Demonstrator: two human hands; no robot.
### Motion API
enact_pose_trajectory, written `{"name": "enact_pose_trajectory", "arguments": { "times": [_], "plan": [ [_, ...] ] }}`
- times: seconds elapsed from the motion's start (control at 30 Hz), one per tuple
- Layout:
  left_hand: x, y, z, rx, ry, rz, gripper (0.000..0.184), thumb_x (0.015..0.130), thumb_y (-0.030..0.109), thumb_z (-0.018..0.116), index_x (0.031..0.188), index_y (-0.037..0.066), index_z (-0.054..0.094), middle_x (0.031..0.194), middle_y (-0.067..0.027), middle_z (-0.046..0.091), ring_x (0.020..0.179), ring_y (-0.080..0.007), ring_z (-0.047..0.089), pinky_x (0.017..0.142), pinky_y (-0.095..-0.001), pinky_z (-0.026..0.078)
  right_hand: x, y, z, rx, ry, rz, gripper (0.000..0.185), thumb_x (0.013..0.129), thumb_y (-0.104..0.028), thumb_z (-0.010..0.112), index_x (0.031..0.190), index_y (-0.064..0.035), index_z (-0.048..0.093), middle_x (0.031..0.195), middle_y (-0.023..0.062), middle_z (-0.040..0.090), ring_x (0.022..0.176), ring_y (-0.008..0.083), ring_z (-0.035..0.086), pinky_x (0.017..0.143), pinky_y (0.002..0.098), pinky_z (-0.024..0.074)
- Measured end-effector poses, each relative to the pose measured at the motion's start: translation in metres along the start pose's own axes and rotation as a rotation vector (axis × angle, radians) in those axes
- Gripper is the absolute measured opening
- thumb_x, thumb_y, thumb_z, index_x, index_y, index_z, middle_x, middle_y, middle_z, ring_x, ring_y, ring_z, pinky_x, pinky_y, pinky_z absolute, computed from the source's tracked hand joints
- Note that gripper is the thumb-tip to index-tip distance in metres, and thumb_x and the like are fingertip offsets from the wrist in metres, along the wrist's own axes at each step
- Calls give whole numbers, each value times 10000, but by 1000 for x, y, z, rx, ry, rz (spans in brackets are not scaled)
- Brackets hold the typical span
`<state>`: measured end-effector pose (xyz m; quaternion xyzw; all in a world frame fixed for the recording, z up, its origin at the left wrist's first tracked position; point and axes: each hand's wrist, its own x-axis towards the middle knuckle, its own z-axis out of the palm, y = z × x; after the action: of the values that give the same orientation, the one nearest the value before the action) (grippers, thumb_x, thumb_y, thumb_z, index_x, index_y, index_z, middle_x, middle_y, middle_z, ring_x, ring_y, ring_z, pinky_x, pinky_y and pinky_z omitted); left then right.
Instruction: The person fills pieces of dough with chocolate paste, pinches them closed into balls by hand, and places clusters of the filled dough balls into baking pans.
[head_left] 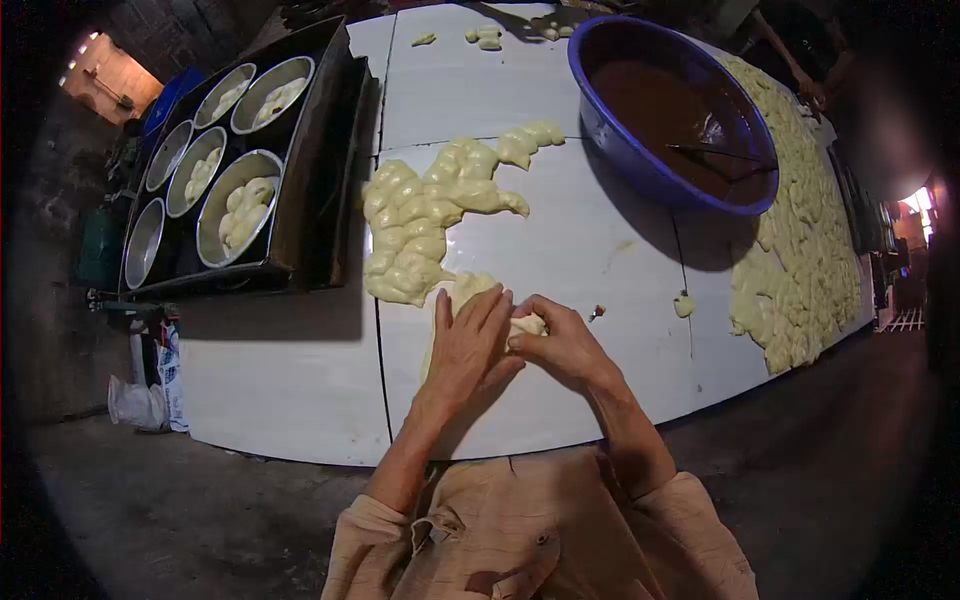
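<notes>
Take twelve o'clock as straight ahead of the person, with the hands at the centre. The left hand [462, 345] lies palm down, its fingers long and almost together, over a soft piece [528, 325] of dough; it grips nothing. The right hand [566, 346] is bent, and its thumb and forefinger close about the right end of this piece; how firmly, I cannot tell. The piece rests on the white table [280, 390], not far from the front edge, mostly covered by the hands. I judge the step in hand to be pressing and gathering this piece. The next move would call for a light touch from both hands together, because the dough looks soft and could stick or tear.

Between two and three, a dark crumb [597, 312] lies near the right hand. At eleven, just beyond the fingers, is the lumpy dough [410, 235]. A small bit [683, 306] lies at three. Farther, at two, the wide spread [795, 230] of dough covers the right side. At ten, a black tray [318, 160] carries six pans [213, 220]; four show dough inside. At one stands the purple bowl [622, 150] with brown liquid [640, 95]. Farthest, at twelve, lie scraps [487, 40].
</notes>
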<state>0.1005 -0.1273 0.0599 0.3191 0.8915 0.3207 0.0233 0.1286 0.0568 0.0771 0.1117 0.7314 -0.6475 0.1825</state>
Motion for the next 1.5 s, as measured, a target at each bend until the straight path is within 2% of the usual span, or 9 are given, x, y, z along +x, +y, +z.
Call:
{"name": "enact_pose_trajectory", "arguments": {
  "times": [0.13,0.37,0.57,0.73,0.83,0.97,1.1,1.17,1.5],
  "plan": [
    [-4,-1,11,74,14,37,354,787,156,782,1129,125,693,1244,-33,657,1289,-267,530,1148,-677,219,5,11,-4,-8,-36,35,162,790,-73,725,921,-6,656,825,26,632,735,98,583,646,254,483],
    [-11,-4,20,146,33,11,267,822,151,744,1085,144,700,1266,-24,653,1322,-259,509,1138,-691,222,-22,9,-34,751,-256,-6,203,659,-15,745,839,-24,651,789,85,661,682,138,612,617,227,476],
    [9,40,-14,31,-166,-100,1132,666,580,840,1539,55,347,1606,-247,267,1493,-439,222,1138,-717,110,-33,-19,-69,744,-57,-61,403,901,-106,693,1266,10,567,1127,125,680,1000,198,687,891,338,584],
    [44,69,-11,-760,-99,-470,540,841,312,814,1245,-15,666,1158,-176,720,1100,-270,683,949,-397,515,-33,-4,-63,635,5,-52,360,956,-135,669,1277,3,583,1069,80,696,906,117,678,791,228,567],
    [46,73,4,-726,-19,-435,252,902,140,751,1084,-35,741,1016,-114,757,951,-140,687,809,-269,548,-40,-11,-70,340,157,37,305,936,-145,700,1201,-15,623,1018,63,696,847,104,668,746,215,566],
    [51,90,23,-951,47,-508,479,939,198,719,1359,13,580,1145,-176,727,1032,-228,710,877,-324,553,-33,15,-81,82,391,-382,237,906,-79,706,1121,-12,631,1028,47,670,924,97,627,741,241,564],
    [84,112,43,-630,512,51,662,986,351,645,1460,-53,423,1291,-227,646,1213,-316,630,952,-369,533,-47,-14,-83,282,319,-302,244,889,-28,715,1109,9,616,1041,57,653,966,120,631,842,270,540],
    [87,121,57,-797,319,95,892,949,565,594,1527,-47,300,1377,-271,563,1276,-370,565,1078,-433,441,-52,-19,-87,817,67,-273,280,871,28,714,1125,2,597,1013,40,661,958,115,640,859,272,528],
    [107,134,68,-1147,88,-188,961,904,110,743,1612,123,94,1411,-262,538,1119,-249,667,906,-360,557,4,-81,-204,401,377,-498,203,954,-200,652,1071,-39,611,983,32,667,847,102,636,716,267,509]
  ]
}}
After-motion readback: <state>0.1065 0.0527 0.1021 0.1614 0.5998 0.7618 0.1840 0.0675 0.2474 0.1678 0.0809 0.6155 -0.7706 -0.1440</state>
